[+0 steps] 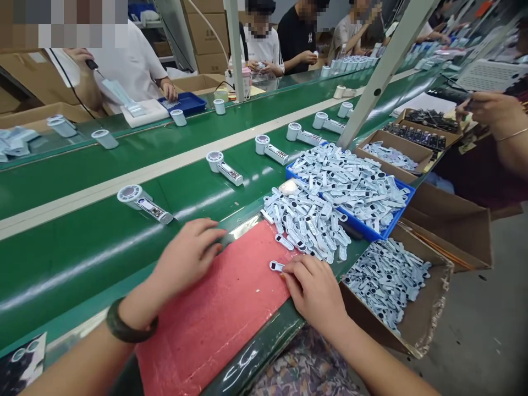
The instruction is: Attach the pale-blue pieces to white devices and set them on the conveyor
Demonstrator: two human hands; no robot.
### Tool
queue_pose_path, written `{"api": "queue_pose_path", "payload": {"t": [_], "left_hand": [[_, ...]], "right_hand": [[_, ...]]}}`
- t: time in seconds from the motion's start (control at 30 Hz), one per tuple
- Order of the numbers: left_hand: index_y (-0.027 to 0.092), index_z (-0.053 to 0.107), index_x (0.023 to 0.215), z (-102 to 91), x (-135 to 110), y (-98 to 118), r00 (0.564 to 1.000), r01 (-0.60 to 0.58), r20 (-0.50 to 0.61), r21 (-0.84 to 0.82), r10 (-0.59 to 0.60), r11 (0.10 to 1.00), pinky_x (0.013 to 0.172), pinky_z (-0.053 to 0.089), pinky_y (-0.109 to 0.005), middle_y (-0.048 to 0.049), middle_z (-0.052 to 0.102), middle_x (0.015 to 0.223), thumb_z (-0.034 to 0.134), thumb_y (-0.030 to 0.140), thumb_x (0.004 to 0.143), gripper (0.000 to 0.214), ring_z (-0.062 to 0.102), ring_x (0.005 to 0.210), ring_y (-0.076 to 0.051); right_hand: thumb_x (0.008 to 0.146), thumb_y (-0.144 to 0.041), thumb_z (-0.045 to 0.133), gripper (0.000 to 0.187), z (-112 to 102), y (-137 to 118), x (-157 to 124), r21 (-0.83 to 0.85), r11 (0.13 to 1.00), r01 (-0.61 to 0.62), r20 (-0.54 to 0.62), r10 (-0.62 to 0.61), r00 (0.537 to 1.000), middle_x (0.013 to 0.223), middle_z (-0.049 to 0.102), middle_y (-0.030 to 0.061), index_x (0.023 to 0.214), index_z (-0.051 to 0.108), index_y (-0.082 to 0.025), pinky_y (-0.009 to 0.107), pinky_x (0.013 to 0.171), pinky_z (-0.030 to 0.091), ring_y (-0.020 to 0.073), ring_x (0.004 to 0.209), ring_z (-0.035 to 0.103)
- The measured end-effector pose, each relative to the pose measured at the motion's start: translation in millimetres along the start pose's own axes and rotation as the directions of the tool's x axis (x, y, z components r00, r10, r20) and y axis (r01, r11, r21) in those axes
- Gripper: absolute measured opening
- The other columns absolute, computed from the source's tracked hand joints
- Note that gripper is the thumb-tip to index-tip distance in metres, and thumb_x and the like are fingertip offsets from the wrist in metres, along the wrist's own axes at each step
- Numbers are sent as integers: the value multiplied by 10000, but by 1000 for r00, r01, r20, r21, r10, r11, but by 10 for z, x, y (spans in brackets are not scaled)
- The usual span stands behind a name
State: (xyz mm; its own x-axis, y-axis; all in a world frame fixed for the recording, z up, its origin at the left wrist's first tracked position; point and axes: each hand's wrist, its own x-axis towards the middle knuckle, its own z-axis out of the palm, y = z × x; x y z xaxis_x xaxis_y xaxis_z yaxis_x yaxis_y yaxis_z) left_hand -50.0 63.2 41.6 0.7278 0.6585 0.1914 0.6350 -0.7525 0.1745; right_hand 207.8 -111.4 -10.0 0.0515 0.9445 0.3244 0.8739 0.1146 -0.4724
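My left hand (187,256) rests on the far edge of a red mat (214,313), fingers curled loosely with nothing visible in them. My right hand (315,289) lies at the mat's right edge and pinches a small white plastic cover (276,266) with a dark window. A loose pile of the same covers (305,220) lies just beyond it. On the green conveyor belt (82,247), the nearest white handheld fan (142,202) lies ahead of my left hand.
A blue tray (406,201) heaped with covers stands right of the pile, a cardboard box (429,324) of covers below it. More fans (225,166) ride the belt. A steel post (383,77) slants across. Other people work opposite and at the right.
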Motion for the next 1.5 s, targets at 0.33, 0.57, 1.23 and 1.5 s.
{"api": "queue_pose_path", "payload": {"t": [0.33, 0.57, 1.23, 1.5], "left_hand": [[235, 655, 1277, 390, 526, 1035, 991, -132, -4, -183, 134, 974, 814, 509, -399, -86, 615, 1056, 496, 146, 988, 341, 534, 966, -251], [242, 654, 1274, 621, 780, 1033, 939, -339, -78, -33, 336, 940, 786, 469, -386, -96, 596, 1013, 488, 98, 975, 371, 520, 924, -255], [196, 665, 1131, 631, 780, 751, 903, -404, -256, -234, 345, 884, 835, 506, -315, -67, 652, 1107, 554, 61, 954, 249, 606, 981, -182], [193, 684, 1101, 670, 759, 753, 922, -365, -210, -188, 326, 912, 788, 521, -333, -67, 660, 967, 586, 213, 989, 151, 629, 918, -209]], "right_hand": [[1030, -237, 539, 99, -90, 152, -134, 92, 994, -54, -79, 61, 995, 979, 653, 53, 992, 628, -218, 375, 798, 408, 235, 948, 615], [1023, -231, 535, 124, -19, 163, -108, 86, 995, -59, -99, 67, 993, 994, 647, 69, 978, 650, -222, 377, 810, 418, 237, 931, 596], [1007, -189, 581, 82, 21, 234, -82, 171, 985, -2, -205, 38, 978, 965, 657, 39, 984, 656, -212, 340, 787, 409, 192, 883, 595], [1020, -207, 571, 72, -33, 337, 49, 31, 999, -15, -231, 22, 973, 995, 645, 65, 1007, 642, -205, 340, 782, 451, 214, 912, 618]]}}
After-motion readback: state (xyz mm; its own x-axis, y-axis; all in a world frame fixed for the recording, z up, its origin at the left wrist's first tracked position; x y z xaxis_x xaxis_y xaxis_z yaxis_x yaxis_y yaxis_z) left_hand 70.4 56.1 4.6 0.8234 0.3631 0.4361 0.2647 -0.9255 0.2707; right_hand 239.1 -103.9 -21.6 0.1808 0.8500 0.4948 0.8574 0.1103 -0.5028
